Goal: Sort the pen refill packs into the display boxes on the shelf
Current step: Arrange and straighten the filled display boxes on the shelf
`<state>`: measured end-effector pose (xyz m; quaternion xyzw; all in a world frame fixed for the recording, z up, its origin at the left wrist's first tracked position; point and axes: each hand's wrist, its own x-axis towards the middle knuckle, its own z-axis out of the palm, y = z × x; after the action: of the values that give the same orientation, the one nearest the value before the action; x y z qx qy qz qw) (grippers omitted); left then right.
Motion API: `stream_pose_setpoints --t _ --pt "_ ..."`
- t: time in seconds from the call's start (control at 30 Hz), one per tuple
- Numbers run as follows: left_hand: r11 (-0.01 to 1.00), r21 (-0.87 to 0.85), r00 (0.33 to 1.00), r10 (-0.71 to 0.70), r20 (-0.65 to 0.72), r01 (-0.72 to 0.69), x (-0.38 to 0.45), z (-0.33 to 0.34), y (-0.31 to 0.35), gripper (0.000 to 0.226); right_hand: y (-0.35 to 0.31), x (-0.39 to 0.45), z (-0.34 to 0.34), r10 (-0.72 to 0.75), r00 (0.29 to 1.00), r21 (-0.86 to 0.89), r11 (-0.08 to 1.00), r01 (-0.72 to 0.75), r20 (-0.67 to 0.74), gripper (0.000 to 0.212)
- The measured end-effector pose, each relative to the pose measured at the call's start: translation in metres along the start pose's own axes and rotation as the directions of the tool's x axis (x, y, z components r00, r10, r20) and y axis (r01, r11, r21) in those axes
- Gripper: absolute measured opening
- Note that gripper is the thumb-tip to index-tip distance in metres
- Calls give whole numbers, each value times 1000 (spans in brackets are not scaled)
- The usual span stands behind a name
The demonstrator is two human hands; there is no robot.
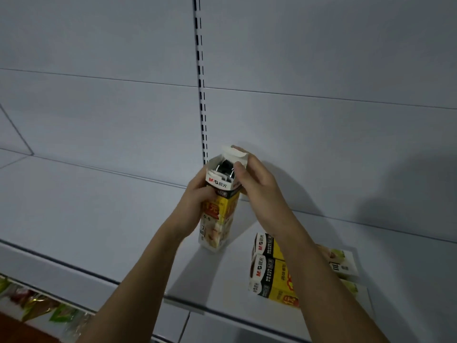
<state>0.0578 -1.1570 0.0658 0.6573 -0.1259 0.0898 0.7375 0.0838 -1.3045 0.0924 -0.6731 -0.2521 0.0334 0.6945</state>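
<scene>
A tall yellow, white and black display box (218,219) stands upright on the white shelf (99,219). Its top flaps are open and dark pen refill ends (225,167) show inside. My left hand (197,196) grips the box's upper left side. My right hand (254,179) pinches the white top flap at the box's right rim. Two more boxes of the same kind (268,268) lie flat side by side on the shelf to the right, partly hidden under my right forearm.
A slotted upright rail (201,82) runs up the white back panel behind the box. The shelf's front edge (61,263) crosses the lower left. Green and red packets (37,305) sit on a lower shelf at bottom left.
</scene>
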Motion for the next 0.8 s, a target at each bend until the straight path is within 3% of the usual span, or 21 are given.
stream_pose_setpoints --t 0.1,0.2,0.37,0.5,0.7,0.8 --pt "947 234 949 261 -175 -218 -4 20 -9 59 0 1 4 -42 995 6 999 43 -96 26" --pt "762 518 843 520 -135 -388 -3 29 -18 47 -2 -1 10 -32 988 53 998 40 -149 25" --pt "560 728 794 607 -36 -395 5 16 -22 42 -7 -3 10 -20 985 70 997 33 -173 18" --pt "593 710 811 582 -51 -381 7 8 -24 33 -10 -1 8 -32 986 51 998 41 -164 19" --pt "558 731 805 593 -21 -392 9 1 -22 29 -8 -1 12 -44 996 8 999 45 -78 39" --pt "708 600 862 504 -60 -372 3 1 -23 57 -6 2 14 -55 989 -24 998 52 -137 36"
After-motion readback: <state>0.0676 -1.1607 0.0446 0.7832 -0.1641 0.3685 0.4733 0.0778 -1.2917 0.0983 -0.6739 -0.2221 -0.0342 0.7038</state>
